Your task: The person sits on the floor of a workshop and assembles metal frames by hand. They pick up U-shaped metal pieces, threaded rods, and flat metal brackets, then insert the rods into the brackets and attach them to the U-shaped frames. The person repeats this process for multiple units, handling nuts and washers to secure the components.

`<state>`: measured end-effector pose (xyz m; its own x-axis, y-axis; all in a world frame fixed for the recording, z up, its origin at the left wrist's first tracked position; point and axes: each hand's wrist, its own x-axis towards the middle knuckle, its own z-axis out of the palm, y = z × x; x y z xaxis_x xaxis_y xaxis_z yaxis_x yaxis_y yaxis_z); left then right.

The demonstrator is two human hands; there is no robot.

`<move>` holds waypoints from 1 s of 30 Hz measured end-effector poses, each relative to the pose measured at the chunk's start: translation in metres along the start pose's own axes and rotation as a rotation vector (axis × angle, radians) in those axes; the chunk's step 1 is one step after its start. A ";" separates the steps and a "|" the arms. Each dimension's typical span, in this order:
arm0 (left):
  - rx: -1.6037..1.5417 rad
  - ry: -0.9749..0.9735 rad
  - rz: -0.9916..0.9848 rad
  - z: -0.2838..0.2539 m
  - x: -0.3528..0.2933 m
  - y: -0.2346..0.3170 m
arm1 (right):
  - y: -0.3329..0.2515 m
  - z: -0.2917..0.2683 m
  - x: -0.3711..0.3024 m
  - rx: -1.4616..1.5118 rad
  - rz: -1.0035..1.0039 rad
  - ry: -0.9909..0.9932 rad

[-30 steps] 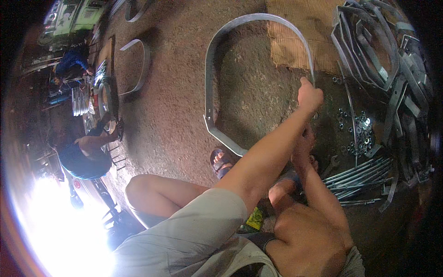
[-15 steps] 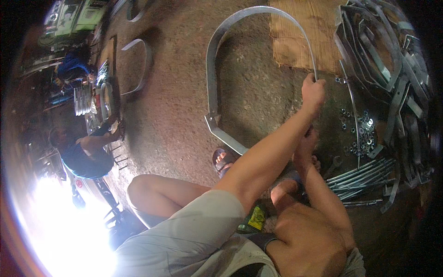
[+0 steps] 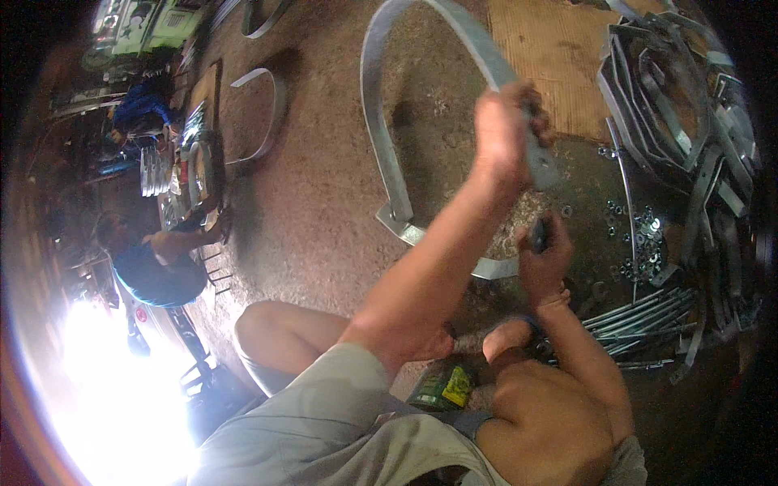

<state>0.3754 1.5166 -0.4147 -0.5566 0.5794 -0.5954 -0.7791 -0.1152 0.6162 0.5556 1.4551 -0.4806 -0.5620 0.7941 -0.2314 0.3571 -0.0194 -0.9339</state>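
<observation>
A large, bent grey metal band (image 3: 374,105) stands up as an open loop over the floor. My left hand (image 3: 506,134) is closed round its right arm, near the end with a hole. The lower left of the loop has an angled corner, and its other end lies near my feet. My right hand (image 3: 547,259), below the raised end and apart from it, is a fist round a dark, rounded object (image 3: 539,235) whose kind I cannot make out; most of it is hidden in the fingers.
Cardboard (image 3: 559,65) lies at the far right, beside a heap of bent metal bands (image 3: 689,97). Nuts and washers (image 3: 644,243) and several threaded rods (image 3: 632,320) are at right. A green container (image 3: 442,385) sits between my legs. Another person (image 3: 158,267) is at left.
My left hand has moved up and left, turning and tilting the band's end so its flat face shows. My right hand has come slightly apart from it, and the dark object now shows.
</observation>
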 end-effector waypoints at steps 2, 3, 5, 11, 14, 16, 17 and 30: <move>-0.076 -0.032 0.021 -0.002 -0.023 0.034 | -0.017 -0.003 0.002 -0.026 -0.082 -0.031; -0.125 -0.084 0.080 -0.013 -0.026 0.050 | -0.025 -0.002 0.002 0.009 -0.119 -0.068; -0.207 -0.197 0.179 -0.031 -0.033 0.074 | -0.041 -0.003 0.006 0.004 -0.163 -0.092; -0.368 -0.197 0.454 -0.056 -0.095 0.109 | -0.092 -0.017 0.018 -0.132 -0.355 -0.138; -0.376 -0.142 0.503 -0.068 -0.118 0.104 | -0.106 -0.021 0.019 -0.203 -0.536 -0.167; -0.350 -0.098 0.529 -0.071 -0.128 0.099 | -0.109 -0.025 0.021 -0.236 -0.609 -0.168; -0.315 -0.046 0.550 -0.069 -0.134 0.095 | -0.110 -0.027 0.023 -0.237 -0.629 -0.163; 0.834 0.720 1.149 -0.122 -0.150 0.123 | -0.128 -0.037 0.039 -0.306 -0.709 -0.173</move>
<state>0.3274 1.3173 -0.3126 -0.9140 -0.0140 0.4054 0.3680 0.3916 0.8434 0.5151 1.5112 -0.3600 -0.8317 0.4481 0.3277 0.0459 0.6438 -0.7638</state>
